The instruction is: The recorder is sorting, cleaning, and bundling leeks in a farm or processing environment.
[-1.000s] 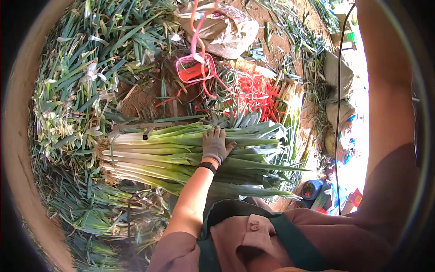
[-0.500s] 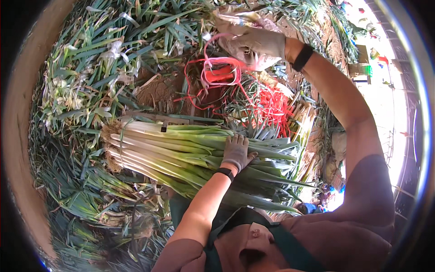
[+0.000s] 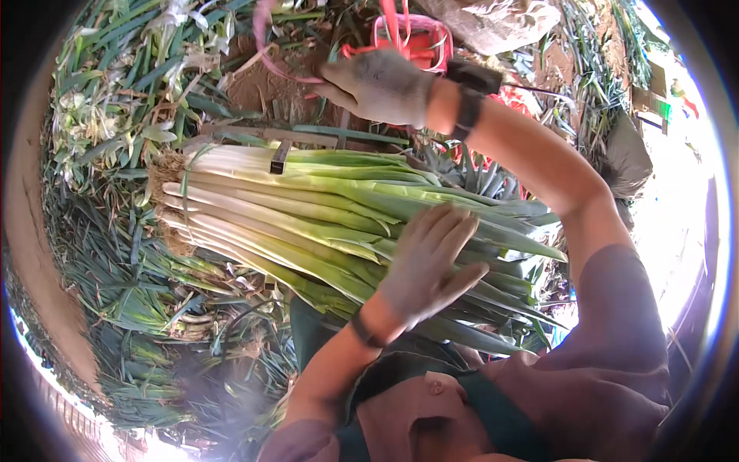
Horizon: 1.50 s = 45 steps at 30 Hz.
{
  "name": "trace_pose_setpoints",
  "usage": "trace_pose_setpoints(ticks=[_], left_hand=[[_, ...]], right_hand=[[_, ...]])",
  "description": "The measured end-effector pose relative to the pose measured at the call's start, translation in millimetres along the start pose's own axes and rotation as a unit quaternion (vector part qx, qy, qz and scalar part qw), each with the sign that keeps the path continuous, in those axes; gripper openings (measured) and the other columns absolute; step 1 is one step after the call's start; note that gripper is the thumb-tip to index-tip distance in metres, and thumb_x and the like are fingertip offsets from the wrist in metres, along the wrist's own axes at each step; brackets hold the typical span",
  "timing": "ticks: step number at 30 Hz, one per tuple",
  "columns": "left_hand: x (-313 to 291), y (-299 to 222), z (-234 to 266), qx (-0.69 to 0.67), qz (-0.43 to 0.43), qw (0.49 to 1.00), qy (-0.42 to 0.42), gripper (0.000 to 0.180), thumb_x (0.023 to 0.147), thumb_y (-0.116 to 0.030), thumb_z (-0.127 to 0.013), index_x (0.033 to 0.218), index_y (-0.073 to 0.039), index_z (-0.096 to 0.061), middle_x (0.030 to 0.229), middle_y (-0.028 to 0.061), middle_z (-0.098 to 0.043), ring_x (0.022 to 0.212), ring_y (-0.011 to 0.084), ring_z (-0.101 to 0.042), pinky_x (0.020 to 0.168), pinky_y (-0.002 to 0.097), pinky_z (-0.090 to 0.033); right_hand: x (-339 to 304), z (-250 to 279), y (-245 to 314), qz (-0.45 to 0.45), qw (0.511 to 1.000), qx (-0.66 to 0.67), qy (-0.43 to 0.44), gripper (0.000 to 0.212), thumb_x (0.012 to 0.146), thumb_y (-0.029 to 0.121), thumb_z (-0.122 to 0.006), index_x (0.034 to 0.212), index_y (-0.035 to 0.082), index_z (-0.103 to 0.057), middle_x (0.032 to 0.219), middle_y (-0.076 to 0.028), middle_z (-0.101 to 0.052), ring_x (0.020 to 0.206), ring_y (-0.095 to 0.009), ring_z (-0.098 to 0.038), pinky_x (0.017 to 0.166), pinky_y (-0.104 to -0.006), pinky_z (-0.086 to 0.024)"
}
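Note:
A thick bundle of leeks (image 3: 308, 208) lies across in front of me, roots and white shafts to the left, green leaves to the right. A thin green tie crosses the shafts near the roots. My left hand (image 3: 431, 266), in a grey glove, is over the leaves with its fingers stretched out; it seems to touch them lightly. Beyond the bundle, my right hand (image 3: 377, 86), also gloved, is closed, with a pink plastic strip (image 3: 269, 58) at its fingertips that loops up and left. A small dark metal upright (image 3: 280, 157) stands against the far side of the shafts.
Behind my right hand are a pink-rimmed container (image 3: 439, 35) with red strips and a pale crumpled sack (image 3: 493, 23). Loose leaves and peelings (image 3: 131, 100) cover the ground at the left. More leeks (image 3: 169, 300) lie at the near left.
My right hand has left the pale sack, moving left and nearer with the pink strip. My left hand has lifted and spread over the leaves. The view has shifted closer to the bundle.

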<state>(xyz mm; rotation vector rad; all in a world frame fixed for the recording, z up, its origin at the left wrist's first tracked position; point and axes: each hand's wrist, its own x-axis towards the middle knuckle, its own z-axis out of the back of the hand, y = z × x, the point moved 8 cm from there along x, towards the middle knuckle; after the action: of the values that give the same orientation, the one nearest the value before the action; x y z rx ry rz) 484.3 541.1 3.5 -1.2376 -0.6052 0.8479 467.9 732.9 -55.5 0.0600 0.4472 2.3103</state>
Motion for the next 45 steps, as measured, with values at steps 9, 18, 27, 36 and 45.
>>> trace_pose_setpoints(ticks=[9,18,27,36,45], left_hand=[[-359,261,41,-0.262,0.527,0.633,-0.503,0.029,0.096,-0.022,-0.049,0.113,0.0,-0.056,0.104,0.0137,-0.061,0.098,0.0269,-0.059,0.087,0.0371,-0.05],[-346,312,-95,-0.512,0.526,0.467,-0.493,0.027,0.097,-0.023,-0.048,0.109,-0.001,-0.057,0.1,0.0131,-0.061,0.094,0.026,-0.059,0.085,0.0372,-0.05],[-391,324,-155,-0.516,0.555,0.412,-0.506,0.027,0.097,-0.024,-0.047,0.105,-0.001,-0.057,0.095,0.0125,-0.061,0.089,0.0252,-0.059,0.083,0.0372,-0.05],[-398,332,-193,-0.536,0.563,0.377,-0.503,0.027,0.098,-0.026,-0.046,0.101,-0.001,-0.057,0.091,0.0119,-0.061,0.085,0.0243,-0.059,0.082,0.0372,-0.05],[-396,331,-211,-0.548,0.575,0.359,-0.49,0.028,0.099,-0.027,-0.045,0.097,-0.002,-0.058,0.086,0.0113,-0.061,0.081,0.0235,-0.059,0.08,0.0373,-0.05]], right_hand=[[-63,-313,-130,-0.184,0.89,0.119,0.399,0.047,0.094,0.039,-0.045,0.115,0.002,-0.063,0.109,-0.021,-0.066,0.101,-0.034,-0.063,0.087,-0.0451,-0.048],[-96,-433,-121,-0.18,0.794,0.276,0.511,0.056,0.094,0.05,-0.043,0.1,0.0,-0.068,0.09,-0.016,-0.068,0.078,-0.029,-0.062,0.069,-0.0431,-0.047],[-138,-537,-124,-0.049,0.807,0.258,0.529,0.034,0.093,0.033,-0.053,0.112,0.007,-0.063,0.1,-0.015,-0.068,0.085,-0.024,-0.064,0.075,-0.0402,-0.051],[-172,-518,-133,-0.046,0.761,0.131,0.633,0.034,0.09,0.033,-0.056,0.11,0.007,-0.065,0.098,-0.014,-0.069,0.084,-0.024,-0.064,0.075,-0.0398,-0.051],[-195,-520,-142,-0.006,0.741,0.032,0.671,0.035,0.088,0.034,-0.059,0.108,0.006,-0.066,0.097,-0.013,-0.07,0.083,-0.024,-0.065,0.075,-0.0394,-0.051]])
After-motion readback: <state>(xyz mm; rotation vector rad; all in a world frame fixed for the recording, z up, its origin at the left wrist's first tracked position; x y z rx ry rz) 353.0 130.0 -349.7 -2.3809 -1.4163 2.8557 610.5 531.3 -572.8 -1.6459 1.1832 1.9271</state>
